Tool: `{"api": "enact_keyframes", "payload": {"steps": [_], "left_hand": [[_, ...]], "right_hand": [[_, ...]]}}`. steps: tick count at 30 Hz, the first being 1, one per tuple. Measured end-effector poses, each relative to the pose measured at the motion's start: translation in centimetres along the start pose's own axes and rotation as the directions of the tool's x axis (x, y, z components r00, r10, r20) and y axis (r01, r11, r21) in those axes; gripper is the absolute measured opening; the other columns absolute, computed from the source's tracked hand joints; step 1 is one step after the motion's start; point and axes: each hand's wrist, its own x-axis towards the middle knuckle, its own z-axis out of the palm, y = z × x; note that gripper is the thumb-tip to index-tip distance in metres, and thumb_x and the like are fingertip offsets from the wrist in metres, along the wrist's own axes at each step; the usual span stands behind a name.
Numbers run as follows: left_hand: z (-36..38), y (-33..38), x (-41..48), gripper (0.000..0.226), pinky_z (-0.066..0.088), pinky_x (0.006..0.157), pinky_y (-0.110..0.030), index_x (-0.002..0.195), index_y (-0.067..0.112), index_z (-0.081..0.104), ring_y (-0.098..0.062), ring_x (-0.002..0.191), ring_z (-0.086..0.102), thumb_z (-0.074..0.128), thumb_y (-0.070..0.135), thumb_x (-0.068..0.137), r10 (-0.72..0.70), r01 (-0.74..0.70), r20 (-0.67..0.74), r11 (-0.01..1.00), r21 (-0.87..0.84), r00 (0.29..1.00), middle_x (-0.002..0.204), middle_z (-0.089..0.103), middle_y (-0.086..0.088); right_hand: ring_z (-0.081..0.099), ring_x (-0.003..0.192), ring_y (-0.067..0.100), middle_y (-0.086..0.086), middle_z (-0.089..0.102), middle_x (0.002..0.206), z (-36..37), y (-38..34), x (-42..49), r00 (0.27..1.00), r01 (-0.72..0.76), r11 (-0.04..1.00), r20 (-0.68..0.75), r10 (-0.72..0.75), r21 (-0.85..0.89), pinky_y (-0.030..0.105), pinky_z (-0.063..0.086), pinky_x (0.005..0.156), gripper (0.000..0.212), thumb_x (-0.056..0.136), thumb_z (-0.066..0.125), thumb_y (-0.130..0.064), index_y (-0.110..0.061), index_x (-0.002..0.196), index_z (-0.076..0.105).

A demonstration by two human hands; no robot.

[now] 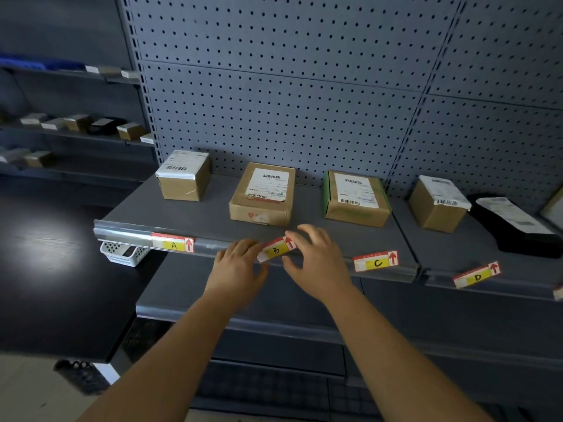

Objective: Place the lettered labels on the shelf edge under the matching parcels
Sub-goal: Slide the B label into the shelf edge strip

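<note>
Label B [275, 250] is tilted at the shelf edge [219, 246], below the second cardboard parcel [262, 194]. My left hand [236, 269] pinches its left end and my right hand [313, 257] pinches its right end. Label A [173, 244] sits in the edge rail under the first parcel [182, 175]. Lying loose on the shelf near its edge, label C [376, 261] is under the green-sided parcel [355, 197]. Label D [476, 275] lies tilted under the fourth parcel [437, 202].
A black bagged parcel [515, 223] lies at the shelf's right end. Under the shelf's left end sits a white mesh basket [122, 254] on a dark table [45, 269]. A lower shelf [243, 318] juts out below. Grey pegboard backs the shelf.
</note>
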Motion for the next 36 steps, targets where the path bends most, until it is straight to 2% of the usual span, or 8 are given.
{"api": "enact_keyframes", "payload": {"steps": [7,12,14,17,22,27,32,36], "left_hand": [[0.4,0.5,0.3,0.04,0.037,0.099,-0.045,0.121,0.018,0.057,-0.023,0.115,0.049,0.061,0.034,0.085,0.08,-0.08,0.012,0.997,0.005,0.997,0.121,0.057,-0.001],[0.6,0.8,0.4,0.04,0.036,0.101,-0.045,0.122,0.019,0.056,-0.022,0.116,0.047,0.059,0.035,0.086,0.096,-0.096,0.029,0.995,0.004,0.995,0.122,0.055,-0.001],[0.6,1.0,0.5,0.04,0.037,0.1,-0.046,0.122,0.017,0.056,-0.024,0.116,0.048,0.06,0.033,0.085,0.103,-0.103,0.029,0.995,0.002,0.994,0.121,0.055,-0.002],[0.6,1.3,0.5,0.04,0.037,0.098,-0.045,0.121,0.015,0.058,-0.025,0.114,0.049,0.062,0.031,0.084,0.114,-0.114,0.029,0.993,0.002,0.993,0.121,0.056,-0.003],[0.5,1.7,0.7,0.044,0.032,0.101,-0.04,0.127,0.017,0.053,-0.021,0.117,0.043,0.057,0.035,0.087,0.099,-0.1,0.072,0.995,0.005,0.992,0.125,0.05,0.0],[0.4,1.8,1.0,0.044,0.032,0.1,-0.038,0.126,0.017,0.053,-0.02,0.116,0.042,0.057,0.035,0.086,0.108,-0.108,0.08,0.994,-0.003,0.991,0.123,0.049,0.001],[0.8,1.8,1.1,0.041,0.036,0.096,-0.04,0.121,0.015,0.058,-0.022,0.112,0.045,0.06,0.033,0.084,0.118,-0.117,0.073,0.993,-0.013,0.99,0.119,0.052,-0.001],[0.9,1.5,1.0,0.043,0.038,0.098,-0.042,0.123,0.017,0.056,-0.022,0.113,0.044,0.06,0.034,0.084,0.128,-0.127,0.076,0.992,-0.017,0.989,0.121,0.051,0.001]], "right_hand": [[0.036,0.133,0.024,0.002,0.044,0.143,0.7,1.0,-3.0,0.995,-0.098,0.995,-0.001,0.098,-0.024,0.048,0.031,0.109,0.043,0.085,0.061,-0.04,-0.026,0.125,0.06],[0.021,0.142,0.027,0.002,0.03,0.153,0.6,0.9,-3.2,0.996,-0.086,0.994,0.004,0.086,-0.069,0.051,0.013,0.118,0.045,0.083,0.062,-0.041,-0.028,0.125,0.058],[0.024,0.14,0.027,0.002,0.032,0.152,0.4,0.7,-2.9,0.996,-0.09,0.992,0.004,0.09,-0.086,0.052,0.017,0.116,0.044,0.081,0.063,-0.041,-0.029,0.123,0.058],[0.038,0.127,0.026,0.002,0.044,0.138,0.3,0.5,-2.8,0.995,-0.098,0.989,-0.027,0.095,-0.111,0.049,0.03,0.106,0.042,0.078,0.065,-0.041,-0.028,0.117,0.061],[0.045,0.112,0.023,-0.001,0.049,0.118,0.6,0.1,-3.1,0.992,-0.123,0.986,-0.012,0.123,-0.115,0.041,0.032,0.095,0.044,0.08,0.065,-0.04,-0.026,0.122,0.06],[0.044,0.112,0.021,-0.001,0.049,0.118,0.3,-0.1,-2.5,0.989,-0.138,0.99,0.043,0.14,-0.038,0.037,0.032,0.095,0.043,0.083,0.063,-0.037,-0.024,0.124,0.057],[0.045,0.111,0.02,-0.002,0.05,0.115,0.7,0.0,-2.6,0.986,-0.155,0.988,0.051,0.156,-0.022,0.037,0.038,0.094,0.042,0.083,0.063,-0.039,-0.024,0.122,0.058],[0.042,0.114,0.02,-0.003,0.048,0.117,0.9,0.0,-2.8,0.984,-0.169,0.986,0.053,0.169,-0.013,0.037,0.034,0.096,0.044,0.082,0.063,-0.041,-0.024,0.123,0.058]]}}
